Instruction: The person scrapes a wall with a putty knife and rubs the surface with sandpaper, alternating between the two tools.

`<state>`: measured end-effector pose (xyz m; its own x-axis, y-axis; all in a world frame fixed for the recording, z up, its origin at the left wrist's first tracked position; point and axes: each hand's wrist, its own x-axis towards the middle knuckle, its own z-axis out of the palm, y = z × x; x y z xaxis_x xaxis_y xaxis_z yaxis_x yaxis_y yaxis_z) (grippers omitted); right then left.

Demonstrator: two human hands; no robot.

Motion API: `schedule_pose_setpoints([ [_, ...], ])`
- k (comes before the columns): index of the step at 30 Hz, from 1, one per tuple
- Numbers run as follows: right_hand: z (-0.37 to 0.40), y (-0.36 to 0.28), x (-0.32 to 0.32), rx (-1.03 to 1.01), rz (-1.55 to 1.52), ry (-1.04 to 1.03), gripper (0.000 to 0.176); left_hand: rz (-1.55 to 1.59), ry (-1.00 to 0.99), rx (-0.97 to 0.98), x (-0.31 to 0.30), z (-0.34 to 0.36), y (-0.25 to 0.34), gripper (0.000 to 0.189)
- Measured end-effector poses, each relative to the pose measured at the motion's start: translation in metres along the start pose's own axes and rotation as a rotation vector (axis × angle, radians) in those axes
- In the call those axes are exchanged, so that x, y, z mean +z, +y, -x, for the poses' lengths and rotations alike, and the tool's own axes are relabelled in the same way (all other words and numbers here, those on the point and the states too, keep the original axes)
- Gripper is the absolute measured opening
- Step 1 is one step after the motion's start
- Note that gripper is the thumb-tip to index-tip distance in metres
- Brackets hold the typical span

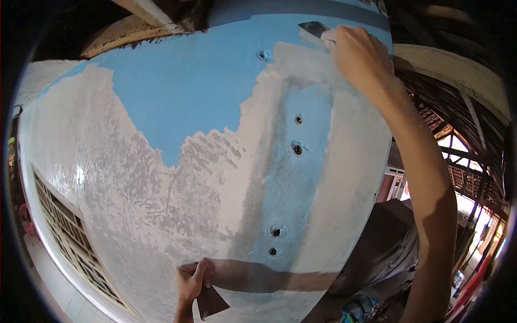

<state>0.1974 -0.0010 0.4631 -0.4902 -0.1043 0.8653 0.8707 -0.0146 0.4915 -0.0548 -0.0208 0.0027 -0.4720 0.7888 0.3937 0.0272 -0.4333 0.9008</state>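
Observation:
My right hand (pixel 362 54) is raised high on the wall, its fingers closed around a putty knife (pixel 314 28). The knife's dark blade points left, at the blue paint above the edge of the pale coating. Low in the view, my left hand (pixel 191 279) grips a flat dark-brown piece with straight edges (pixel 212 303), its corner hanging down. What kind of thing this is I cannot tell. The wall (pixel 177 91) is blue at the top, with greyish-white filler spread over much of the rest. A bare blue strip (pixel 293 177) runs down it, with several ragged holes.
A slatted window or vent (pixel 81 237) is set in the wall at lower left. Wooden beams (pixel 148 15) cross overhead. On the right, beyond the wall's edge, a dark covered pile (pixel 377 247) stands under an open-sided roof (pixel 458 145).

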Motion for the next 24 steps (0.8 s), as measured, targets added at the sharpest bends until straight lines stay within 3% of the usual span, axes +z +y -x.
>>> schedule_pose_setpoints([
  [2, -0.006, 0.003, -0.005, -0.046, 0.047, -0.044, 0.014, 0.036, -0.036, -0.015, -0.001, -0.002, -0.006, 0.041],
  [5, 0.010, 0.001, -0.008, -0.029, -0.057, 0.085, 0.014, 0.035, -0.043, -0.024, -0.006, -0.002, -0.001, 0.042],
  [8, 0.001, -0.003, -0.007, 0.039, -0.072, -0.009, 0.015, 0.039, -0.039, -0.003, -0.005, -0.002, -0.009, 0.043],
  [11, -0.005, -0.004, -0.028, 0.066, 0.060, -0.246, 0.016, 0.051, -0.051, 0.003, -0.003, -0.003, -0.009, 0.042],
  [14, 0.004, 0.000, -0.014, 0.054, -0.066, -0.047, 0.017, 0.080, -0.041, -0.009, -0.004, -0.001, -0.003, 0.042],
  [17, -0.007, 0.001, -0.013, 0.135, -0.088, -0.073, 0.017, 0.070, -0.048, 0.016, -0.002, -0.001, -0.007, 0.042],
  [20, -0.012, -0.008, -0.035, 0.032, -0.029, -0.152, 0.015, 0.041, -0.039, 0.004, -0.003, -0.001, -0.004, 0.042],
  [24, -0.020, 0.006, -0.005, 0.124, -0.075, -0.071, 0.013, 0.015, -0.031, -0.020, -0.002, 0.001, 0.000, 0.043],
])
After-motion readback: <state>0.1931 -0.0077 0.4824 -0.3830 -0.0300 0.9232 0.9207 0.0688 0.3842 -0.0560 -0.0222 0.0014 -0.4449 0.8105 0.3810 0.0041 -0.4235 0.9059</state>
